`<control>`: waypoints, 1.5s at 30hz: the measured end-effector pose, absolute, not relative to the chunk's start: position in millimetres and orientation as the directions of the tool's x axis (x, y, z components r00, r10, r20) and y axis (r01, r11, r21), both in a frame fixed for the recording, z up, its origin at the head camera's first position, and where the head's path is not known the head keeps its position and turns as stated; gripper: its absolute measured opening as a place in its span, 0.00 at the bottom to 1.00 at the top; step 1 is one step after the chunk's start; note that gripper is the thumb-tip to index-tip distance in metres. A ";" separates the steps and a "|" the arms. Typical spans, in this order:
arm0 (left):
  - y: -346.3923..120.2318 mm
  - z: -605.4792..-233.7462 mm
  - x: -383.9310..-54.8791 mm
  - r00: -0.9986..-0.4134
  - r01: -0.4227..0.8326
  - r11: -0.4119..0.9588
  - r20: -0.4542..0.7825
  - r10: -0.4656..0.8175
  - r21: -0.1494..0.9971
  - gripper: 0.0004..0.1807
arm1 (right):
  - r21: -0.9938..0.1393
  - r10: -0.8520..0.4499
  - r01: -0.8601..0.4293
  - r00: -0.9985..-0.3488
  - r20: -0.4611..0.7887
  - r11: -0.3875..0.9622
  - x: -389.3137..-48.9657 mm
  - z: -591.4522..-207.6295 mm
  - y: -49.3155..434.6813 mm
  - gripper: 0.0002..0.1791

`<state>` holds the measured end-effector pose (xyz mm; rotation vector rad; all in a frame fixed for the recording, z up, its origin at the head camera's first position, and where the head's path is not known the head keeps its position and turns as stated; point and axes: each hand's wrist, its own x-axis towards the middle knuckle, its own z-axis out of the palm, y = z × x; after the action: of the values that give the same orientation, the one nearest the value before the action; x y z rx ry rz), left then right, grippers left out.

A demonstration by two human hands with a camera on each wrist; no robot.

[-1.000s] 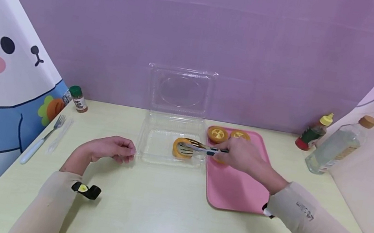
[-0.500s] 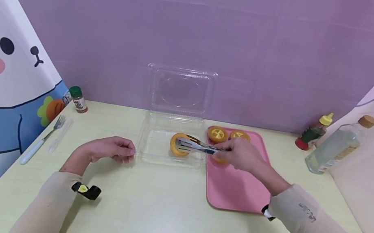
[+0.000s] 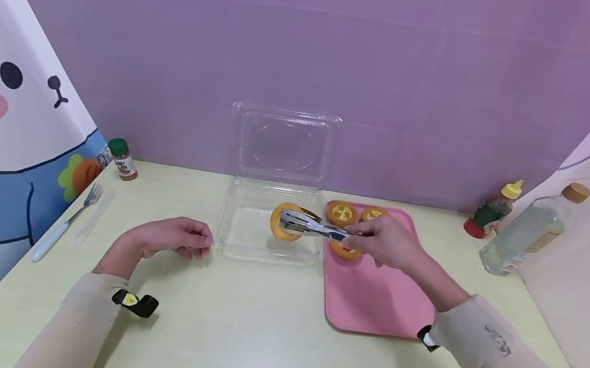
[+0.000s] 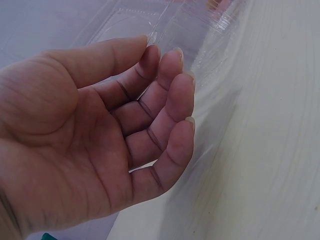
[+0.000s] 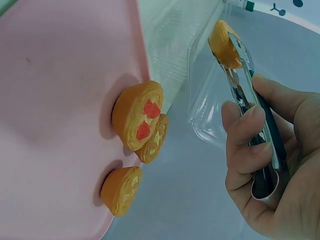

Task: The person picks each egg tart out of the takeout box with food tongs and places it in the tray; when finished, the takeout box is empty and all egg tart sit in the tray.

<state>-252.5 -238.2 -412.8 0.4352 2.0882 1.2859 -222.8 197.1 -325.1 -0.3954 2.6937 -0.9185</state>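
Observation:
My right hand grips a pair of metal serving tongs around its dark handles. Pinched in the tong ends is a round golden egg tart, tilted on its side in the right wrist view and held over the clear plastic clamshell container. That container stands with its lid raised at the back. At its front left corner, my left hand pinches the plastic edge between thumb and forefinger; the other fingers curve loosely.
Right of the container lies a pink tray with three tarts, one topped with red pieces. A sauce bottle and a clear bottle stand far right. At left are a fork, a wrapped utensil and a green-capped shaker.
The tart in the tongs has risen slightly and turned more onto its side. My right hand has shifted a little right, showing more of the front tart. My left hand stays put.

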 end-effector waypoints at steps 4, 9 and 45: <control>-237.7 -413.4 -252.2 -0.739 -0.051 0.460 -0.343 0.580 0.886 0.17 | -0.634 -0.318 -0.140 -0.932 -0.175 0.761 -221.2 -322.3 200.1 0.16; -237.5 -414.4 -252.7 -0.739 -0.050 0.458 -0.342 0.580 0.887 0.17 | -0.661 -0.312 -0.124 -0.934 -0.175 0.740 -218.2 -319.5 207.7 0.18; -238.0 -411.9 -252.1 -0.736 -0.054 0.457 -0.345 0.583 0.888 0.16 | -0.613 -0.143 -0.023 -0.979 -0.148 0.790 -191.4 -312.3 301.4 0.29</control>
<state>-252.1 -238.0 -411.9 0.4395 2.0741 1.2954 -191.4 301.4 -312.3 -0.1308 2.7928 -0.9534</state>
